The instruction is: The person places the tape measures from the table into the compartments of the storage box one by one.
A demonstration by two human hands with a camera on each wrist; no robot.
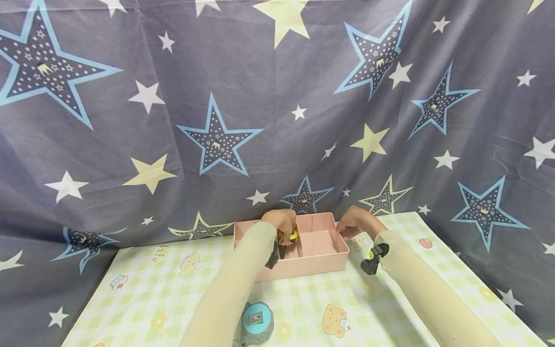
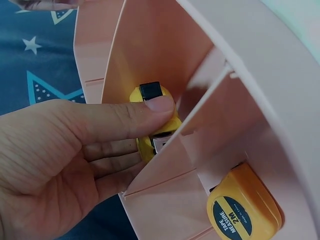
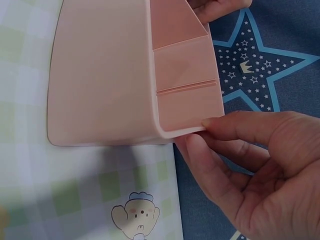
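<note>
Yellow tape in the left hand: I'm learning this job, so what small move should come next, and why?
Probably lower the yellow tape and let go: the left hand pinches it inside the box, the right hand grips the box, and an orange tape already sits across the divider.

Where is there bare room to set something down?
Bare: right compartment of the pink box; checked tablecloth left of the left sleeve, and from the turquoise-faced tape measure to the right sleeve. Crowded: left compartment, with an orange tape measure; middle compartment, where the left hand grips a yellow tape measure; right wall, held by the right hand.
</note>
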